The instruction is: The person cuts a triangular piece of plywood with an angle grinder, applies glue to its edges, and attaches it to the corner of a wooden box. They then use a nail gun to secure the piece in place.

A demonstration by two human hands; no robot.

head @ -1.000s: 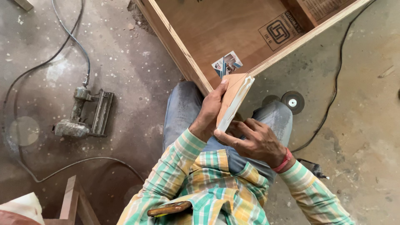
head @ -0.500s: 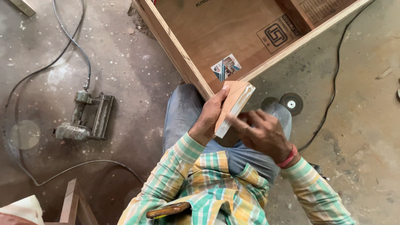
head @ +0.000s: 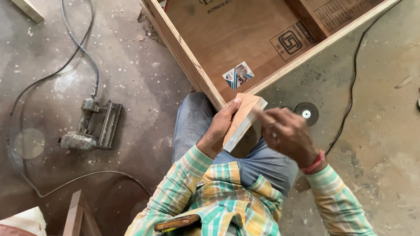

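- Sitting over a dusty, speckled concrete floor (head: 131, 78) of a workshop, seen from above.
- Nearest the camera, tucking a wooden-handled tool (head: 177, 223) against the checked shirt at the chest.
- Gripping a small plywood offcut (head: 241, 118) in the left hand (head: 221, 129), fingers wrapped around its long edge, thumb lying up the face; block tilting over the lap, just in front of the big box's corner.
- Hovering the right hand (head: 284, 131) at the block's upper end, fingertips pinched narrow; blurred, so impossible to tell whether anything thin is being held there.
- Showing a faint pencil line across the block's face; no cut, nail or fixing showing on it yet, so judging the piece as marked but not yet fitted.
- Lying just beyond the right hand, a small grinder disc (head: 306, 113) on the floor.
- Resting to the left, well apart, a pneumatic nail gun (head: 92, 129) with its hose (head: 81, 48) trailing away.
- Standing farthest off, an open plywood box frame (head: 245, 48), a small sticker inside.
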